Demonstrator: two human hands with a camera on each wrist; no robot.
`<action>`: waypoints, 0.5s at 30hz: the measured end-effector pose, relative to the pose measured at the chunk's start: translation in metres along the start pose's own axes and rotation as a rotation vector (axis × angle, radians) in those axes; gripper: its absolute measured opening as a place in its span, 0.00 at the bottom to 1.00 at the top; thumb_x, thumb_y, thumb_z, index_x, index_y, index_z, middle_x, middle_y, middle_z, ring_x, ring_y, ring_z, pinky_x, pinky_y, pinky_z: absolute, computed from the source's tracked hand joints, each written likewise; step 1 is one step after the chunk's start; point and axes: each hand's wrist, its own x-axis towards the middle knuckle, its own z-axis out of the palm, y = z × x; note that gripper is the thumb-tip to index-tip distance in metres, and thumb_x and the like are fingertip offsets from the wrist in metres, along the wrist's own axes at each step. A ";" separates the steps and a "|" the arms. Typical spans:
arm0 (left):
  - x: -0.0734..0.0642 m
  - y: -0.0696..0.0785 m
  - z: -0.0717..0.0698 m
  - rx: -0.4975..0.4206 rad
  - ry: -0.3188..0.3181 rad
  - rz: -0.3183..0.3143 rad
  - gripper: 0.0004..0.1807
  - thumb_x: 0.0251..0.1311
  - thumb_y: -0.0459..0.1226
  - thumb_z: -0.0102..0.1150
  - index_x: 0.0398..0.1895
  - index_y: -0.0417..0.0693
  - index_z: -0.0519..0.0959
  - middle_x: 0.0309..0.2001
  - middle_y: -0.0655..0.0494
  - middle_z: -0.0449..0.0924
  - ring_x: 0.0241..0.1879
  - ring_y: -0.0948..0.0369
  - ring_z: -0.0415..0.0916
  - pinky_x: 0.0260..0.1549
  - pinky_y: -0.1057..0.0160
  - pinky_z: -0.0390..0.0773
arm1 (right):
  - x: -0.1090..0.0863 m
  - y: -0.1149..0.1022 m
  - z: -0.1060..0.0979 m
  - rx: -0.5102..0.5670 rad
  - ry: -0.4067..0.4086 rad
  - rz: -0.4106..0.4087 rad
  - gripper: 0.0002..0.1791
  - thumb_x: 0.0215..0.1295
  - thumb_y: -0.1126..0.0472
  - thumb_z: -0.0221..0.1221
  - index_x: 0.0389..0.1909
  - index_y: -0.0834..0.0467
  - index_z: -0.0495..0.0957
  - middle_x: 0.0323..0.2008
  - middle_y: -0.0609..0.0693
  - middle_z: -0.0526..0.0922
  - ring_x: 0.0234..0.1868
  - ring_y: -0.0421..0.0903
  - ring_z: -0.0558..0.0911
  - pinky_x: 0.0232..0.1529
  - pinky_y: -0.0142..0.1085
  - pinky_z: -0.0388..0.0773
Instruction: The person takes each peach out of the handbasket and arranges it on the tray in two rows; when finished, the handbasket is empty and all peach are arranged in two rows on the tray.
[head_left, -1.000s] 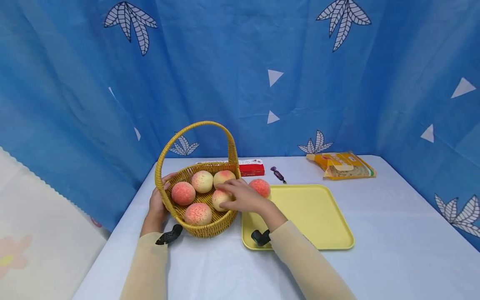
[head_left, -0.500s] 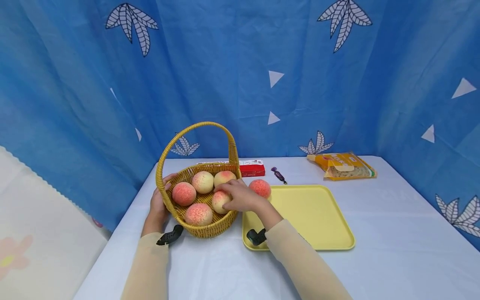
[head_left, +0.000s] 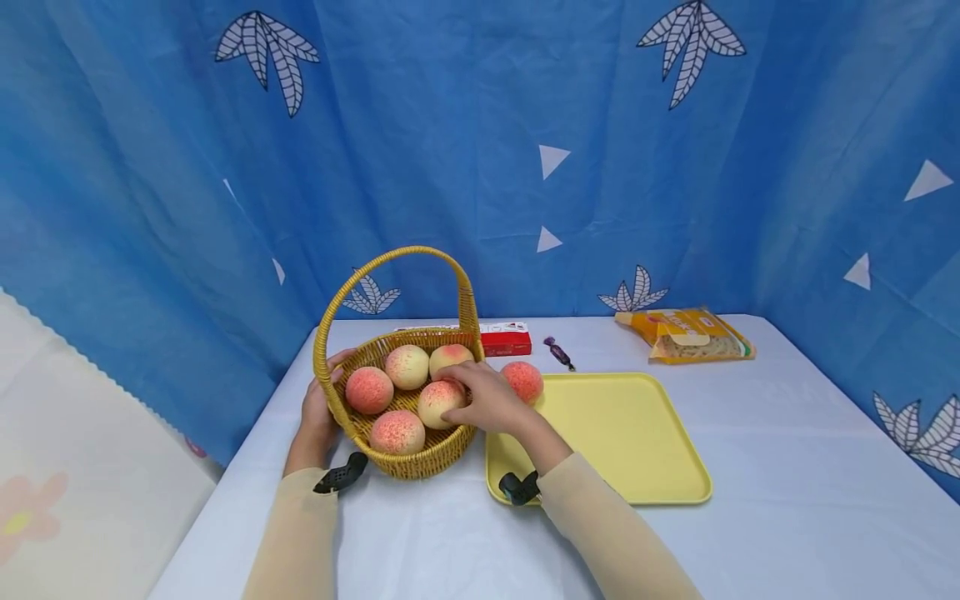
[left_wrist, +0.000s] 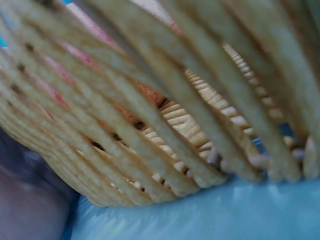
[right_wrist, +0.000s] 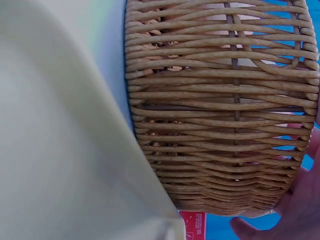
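Note:
A yellow wicker basket [head_left: 420, 463] with a tall arched handle stands left of centre, with several peaches in it. My left hand [head_left: 318, 410] holds its left side, fingers at the rim beside the handle's foot; in the left wrist view the weave [left_wrist: 150, 145] fills most of the picture. Reaching over the right rim, my right hand [head_left: 491, 402] grips a pale, red-flecked peach [head_left: 438, 403] between thumb and fingers. Around that peach sit a red peach [head_left: 369, 390], a speckled one [head_left: 397, 432] and two paler ones at the back. The right wrist view shows the basket's outer wall [right_wrist: 220, 110].
Right of the basket lies a yellow tray [head_left: 615, 442], a red peach [head_left: 523, 381] at its back left corner. Behind are a red and white box [head_left: 505, 339], a purple wrapped candy [head_left: 558, 354] and an orange food bag [head_left: 686, 335]. A blue curtain [head_left: 480, 167] hangs behind the table.
The peach under my right hand has turned and shifted slightly, showing more of its surface, as fingers and thumb close on it. My left hand and the basket stay put.

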 end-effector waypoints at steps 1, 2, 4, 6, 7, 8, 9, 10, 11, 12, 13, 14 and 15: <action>0.002 -0.002 -0.001 -0.006 0.002 0.004 0.25 0.78 0.40 0.33 0.75 0.47 0.61 0.73 0.54 0.60 0.70 0.63 0.59 0.60 0.75 0.65 | -0.001 0.000 0.000 0.015 0.013 -0.001 0.31 0.59 0.48 0.69 0.64 0.41 0.74 0.63 0.44 0.76 0.62 0.47 0.70 0.64 0.49 0.70; 0.003 -0.003 -0.001 -0.007 0.004 0.009 0.25 0.78 0.40 0.33 0.75 0.47 0.61 0.73 0.54 0.60 0.69 0.63 0.60 0.60 0.75 0.65 | -0.001 0.001 0.001 0.030 0.028 -0.004 0.31 0.58 0.48 0.69 0.64 0.41 0.74 0.63 0.43 0.76 0.63 0.47 0.70 0.64 0.50 0.70; 0.003 -0.003 -0.001 -0.002 0.013 0.012 0.25 0.78 0.40 0.33 0.75 0.47 0.61 0.73 0.53 0.61 0.68 0.63 0.61 0.59 0.75 0.66 | -0.003 0.002 0.003 0.057 0.059 -0.019 0.31 0.58 0.49 0.70 0.64 0.41 0.74 0.63 0.43 0.76 0.64 0.48 0.71 0.65 0.51 0.70; 0.003 -0.003 -0.001 -0.006 0.018 0.008 0.25 0.78 0.40 0.33 0.75 0.48 0.61 0.72 0.52 0.61 0.68 0.63 0.61 0.59 0.74 0.67 | -0.004 0.003 0.004 0.089 0.092 -0.033 0.31 0.58 0.49 0.70 0.63 0.41 0.74 0.63 0.43 0.76 0.65 0.47 0.71 0.66 0.51 0.70; 0.002 -0.003 0.000 -0.009 0.018 0.002 0.25 0.78 0.40 0.33 0.75 0.48 0.61 0.73 0.52 0.61 0.69 0.62 0.61 0.59 0.74 0.67 | -0.005 0.004 0.006 0.116 0.106 -0.036 0.31 0.58 0.50 0.70 0.63 0.41 0.75 0.62 0.43 0.76 0.65 0.47 0.71 0.66 0.51 0.69; 0.000 -0.002 0.001 -0.004 0.015 0.000 0.25 0.78 0.40 0.33 0.75 0.48 0.61 0.73 0.51 0.61 0.69 0.62 0.61 0.59 0.74 0.67 | -0.005 0.005 0.007 0.148 0.120 -0.037 0.31 0.58 0.50 0.71 0.63 0.41 0.75 0.62 0.43 0.76 0.64 0.47 0.71 0.66 0.50 0.70; 0.000 -0.002 0.001 -0.004 0.013 0.000 0.25 0.78 0.40 0.32 0.75 0.48 0.61 0.73 0.51 0.61 0.69 0.61 0.61 0.59 0.73 0.67 | -0.006 0.006 0.007 0.188 0.133 -0.040 0.30 0.58 0.50 0.71 0.63 0.41 0.75 0.61 0.43 0.77 0.63 0.47 0.72 0.65 0.50 0.71; -0.001 -0.001 0.002 -0.002 0.009 0.001 0.25 0.78 0.40 0.32 0.75 0.48 0.61 0.73 0.50 0.60 0.69 0.61 0.61 0.59 0.73 0.67 | -0.006 0.007 0.008 0.239 0.144 -0.038 0.31 0.58 0.51 0.71 0.63 0.40 0.74 0.61 0.43 0.77 0.62 0.46 0.73 0.64 0.49 0.72; -0.002 -0.001 0.002 -0.003 0.005 0.002 0.25 0.78 0.40 0.32 0.75 0.47 0.61 0.73 0.50 0.60 0.70 0.61 0.60 0.60 0.73 0.67 | -0.006 0.008 0.008 0.293 0.154 -0.030 0.31 0.58 0.51 0.71 0.63 0.40 0.74 0.60 0.43 0.77 0.61 0.46 0.73 0.63 0.49 0.73; -0.002 0.000 0.002 0.002 0.003 0.005 0.25 0.78 0.39 0.32 0.75 0.47 0.61 0.73 0.50 0.60 0.70 0.60 0.60 0.60 0.73 0.66 | -0.007 0.009 0.007 0.352 0.164 -0.026 0.31 0.58 0.51 0.70 0.63 0.39 0.74 0.60 0.44 0.76 0.59 0.46 0.74 0.63 0.50 0.73; -0.002 0.000 0.002 0.007 0.003 0.007 0.25 0.78 0.39 0.32 0.75 0.47 0.61 0.73 0.50 0.60 0.70 0.61 0.60 0.60 0.73 0.66 | -0.008 0.010 0.006 0.404 0.175 -0.020 0.31 0.59 0.51 0.70 0.63 0.39 0.74 0.60 0.43 0.76 0.59 0.46 0.73 0.62 0.50 0.74; -0.002 0.000 0.001 0.009 0.004 0.009 0.25 0.78 0.39 0.32 0.75 0.47 0.61 0.73 0.50 0.59 0.70 0.61 0.60 0.60 0.73 0.66 | -0.008 0.011 0.004 0.450 0.187 -0.014 0.30 0.59 0.51 0.70 0.63 0.38 0.74 0.59 0.43 0.76 0.58 0.46 0.73 0.62 0.50 0.74; -0.001 -0.001 0.001 0.010 0.007 0.010 0.25 0.78 0.39 0.32 0.75 0.48 0.61 0.74 0.51 0.59 0.70 0.62 0.60 0.60 0.73 0.66 | -0.009 0.012 0.003 0.491 0.197 -0.012 0.30 0.59 0.52 0.70 0.64 0.39 0.73 0.60 0.43 0.76 0.58 0.46 0.73 0.62 0.51 0.74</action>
